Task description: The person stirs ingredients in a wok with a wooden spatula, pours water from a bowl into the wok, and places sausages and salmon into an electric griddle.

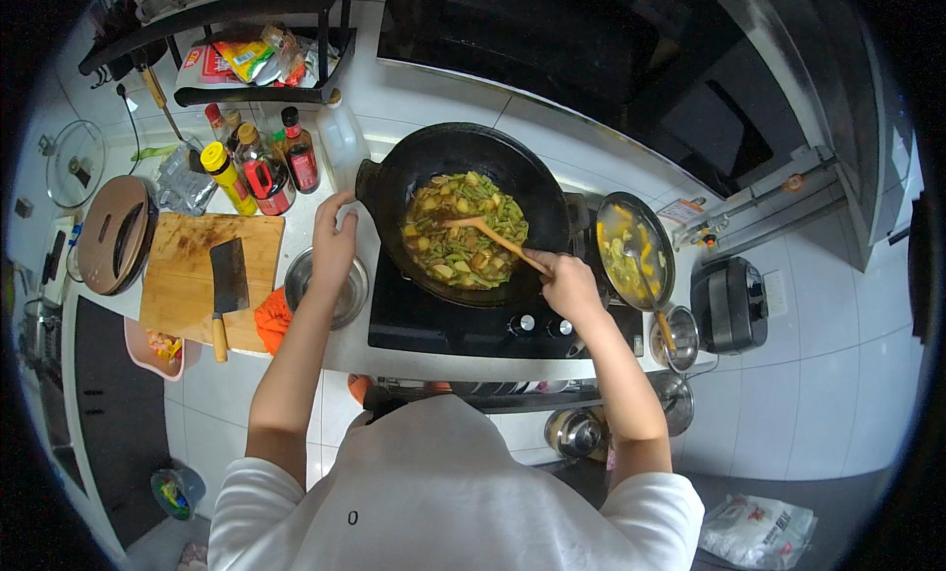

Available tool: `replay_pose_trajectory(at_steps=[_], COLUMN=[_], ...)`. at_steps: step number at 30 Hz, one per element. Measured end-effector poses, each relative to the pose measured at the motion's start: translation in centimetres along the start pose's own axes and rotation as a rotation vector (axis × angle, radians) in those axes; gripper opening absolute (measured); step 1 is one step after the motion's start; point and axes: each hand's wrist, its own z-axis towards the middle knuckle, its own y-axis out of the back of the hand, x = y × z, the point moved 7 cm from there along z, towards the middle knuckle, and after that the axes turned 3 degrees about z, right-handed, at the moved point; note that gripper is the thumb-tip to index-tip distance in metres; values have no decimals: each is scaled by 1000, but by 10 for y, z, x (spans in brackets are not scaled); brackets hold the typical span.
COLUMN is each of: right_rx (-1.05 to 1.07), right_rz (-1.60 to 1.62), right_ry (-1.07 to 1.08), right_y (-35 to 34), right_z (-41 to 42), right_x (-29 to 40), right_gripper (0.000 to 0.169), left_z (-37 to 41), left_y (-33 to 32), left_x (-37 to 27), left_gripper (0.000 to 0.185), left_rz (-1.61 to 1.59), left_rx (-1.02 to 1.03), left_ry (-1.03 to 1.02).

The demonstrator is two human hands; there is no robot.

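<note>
A large black wok (539,201) sits on the black gas cooktop (443,327). In it lies a stew (465,253) of cut green beans and yellowish chunks, perhaps potato, in brown sauce. My right hand (567,281) grips a wooden spatula (502,240), its blade resting in the stew. At the wok's left ear handle (367,179), the fingertips of my left hand (334,227) meet or nearly meet the rim; whether they grip it is unclear. Below my left forearm stands a steel bowl (355,294), partly covered by that arm.
A cleaver (230,275) lies on the wooden cutting board (177,253), its handle past the front edge. Seasoning bottles (299,153) and a plastic jug (341,139) stand behind. On the right are a pan of yellow food (628,238), a steel bowl (687,334) and a black appliance (728,305).
</note>
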Motion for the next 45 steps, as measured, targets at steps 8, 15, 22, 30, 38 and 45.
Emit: replay_pose_trajectory(at_steps=[8, 15, 22, 30, 38, 45], right_rx=[59, 200, 156, 458, 280, 536], right_rz=[-89, -436, -396, -280, 261, 1187], right_ry=[82, 161, 208, 223, 39, -744], right_y=[120, 127, 97, 100, 22, -31], right_z=[-14, -1, 18, -1, 77, 97], right_x=[15, 1, -23, 51, 83, -38], right_gripper=[46, 44, 42, 39, 27, 27], left_z=[-1, -3, 0, -8, -10, -11], left_y=[9, 0, -1, 14, 13, 13], left_x=[-1, -5, -9, 3, -6, -12], left_gripper=[27, 27, 27, 27, 28, 28], left_rz=[23, 18, 33, 44, 22, 38], left_rx=[13, 24, 35, 10, 17, 26], left_ry=[2, -15, -16, 62, 33, 24])
